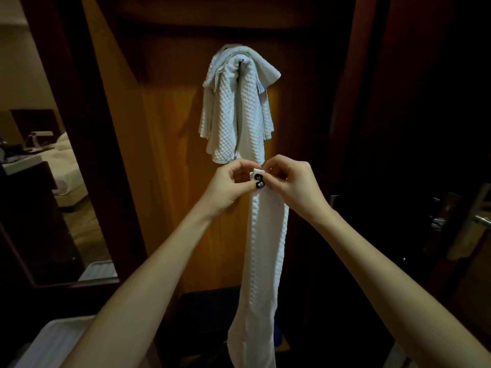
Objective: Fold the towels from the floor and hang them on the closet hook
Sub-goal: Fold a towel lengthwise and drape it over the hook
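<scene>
Since both hands are meeting at one spot, it's looking like the top corners of the long white towel (268,235) are being brought together, so the strip is hanging straight and doubling up neatly before going on the hook. The left hand (233,181) is pinching the top end between thumb and fingertips. The right hand (289,181) is pinching it right beside, with the thumbs (dark painted nails) nearly touching, so both grips are narrow and closed on cloth. The rest of that towel is dangling straight down below the grip, between the forearms. It's running out past the bottom of view, so I can't tell if its tail is reaching the floor. Holding it high is letting gravity do the smoothing, I'm guessing. Just above the hands, another waffle towel (236,107) is already draping over the hook at the upper middle of the wooden closet panel (164,155), and the hook itself is hiding under the cloth. My read: one is hung, and this one is partway folded.
</scene>
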The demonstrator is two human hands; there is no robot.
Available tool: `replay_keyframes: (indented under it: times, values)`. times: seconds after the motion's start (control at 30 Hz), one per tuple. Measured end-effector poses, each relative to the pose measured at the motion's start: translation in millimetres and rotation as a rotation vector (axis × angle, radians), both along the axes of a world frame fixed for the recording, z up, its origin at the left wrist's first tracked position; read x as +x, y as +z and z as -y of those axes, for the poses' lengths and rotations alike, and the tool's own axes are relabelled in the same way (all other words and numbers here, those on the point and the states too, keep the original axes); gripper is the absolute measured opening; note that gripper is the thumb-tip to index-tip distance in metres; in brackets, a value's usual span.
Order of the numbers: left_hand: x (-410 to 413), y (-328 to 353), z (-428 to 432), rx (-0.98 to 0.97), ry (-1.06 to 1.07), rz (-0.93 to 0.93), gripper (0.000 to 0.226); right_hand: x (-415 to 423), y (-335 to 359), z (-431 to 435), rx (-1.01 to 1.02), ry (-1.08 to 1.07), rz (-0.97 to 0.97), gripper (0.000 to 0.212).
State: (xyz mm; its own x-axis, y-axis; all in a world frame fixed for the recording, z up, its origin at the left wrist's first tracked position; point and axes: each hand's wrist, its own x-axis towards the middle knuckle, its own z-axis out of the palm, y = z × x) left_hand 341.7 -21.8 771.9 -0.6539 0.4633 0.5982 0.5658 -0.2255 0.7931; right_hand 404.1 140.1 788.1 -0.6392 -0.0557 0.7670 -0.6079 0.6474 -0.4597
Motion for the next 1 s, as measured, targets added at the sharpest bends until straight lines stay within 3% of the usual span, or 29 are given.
replay_keyframes:
  times: [0.2, 0.4, 0.53, 0.63, 0.7, 0.77, 0.87, 0.93, 1.0]
  values:
    - [-12, 6, 9, 0.086, 0.037, 0.085, 0.028, -12, 1, -32, 0.093, -0.115, 0.075, 0.025]
    - [-14, 27, 21, 0.002, 0.114, -0.116, 0.037, -11, 15, -57, 0.117, 0.018, 0.366, 0.025]
    - [-17, 24, 23, -0.177, 0.27, -0.344, 0.058, -16, 16, -42, 0.04, 0.016, 0.252, 0.028]
    - [-18, 28, 30, -0.213, 0.347, -0.435, 0.049, -21, 20, -29, -0.128, 0.093, 0.176, 0.026]
    - [-17, 32, 35, -0.266, 0.358, -0.414, 0.035, -23, 23, -22, -0.178, 0.148, 0.123, 0.019]
    - [-15, 32, 38, -0.332, 0.353, -0.391, 0.05, -24, 28, -16, -0.202, 0.215, 0.089, 0.022]
    - [-10, 27, 37, -0.216, 0.277, -0.318, 0.059, -28, 34, -12, -0.256, 0.281, 0.065, 0.043]
    - [-5, 19, 30, -0.13, 0.187, -0.228, 0.051, -30, 37, -12, -0.297, 0.257, 0.044, 0.046]
    - [-3, 6, 21, -0.175, 0.174, -0.23, 0.042, -32, 41, -15, -0.356, 0.212, 0.048, 0.047]
